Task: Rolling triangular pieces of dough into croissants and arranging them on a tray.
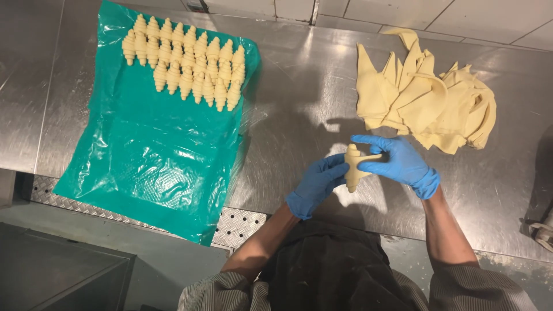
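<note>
Both my hands wear blue gloves and hold one pale, partly rolled croissant of raw dough point(353, 167) just above the steel worktop point(299, 109). My left hand point(317, 183) grips its lower end from the left. My right hand point(397, 161) wraps its upper part, fingers curled over the loose flap. A heap of cut dough triangles point(423, 95) lies behind my right hand. Several shaped raw croissants point(185, 62) sit in tight rows at the far end of a green plastic sheet point(150, 155) to my left.
The green sheet hangs over the worktop's front edge onto a ribbed metal ledge point(236, 224). A tiled wall point(438, 14) runs along the back. A dark object point(541, 230) sits at the right edge.
</note>
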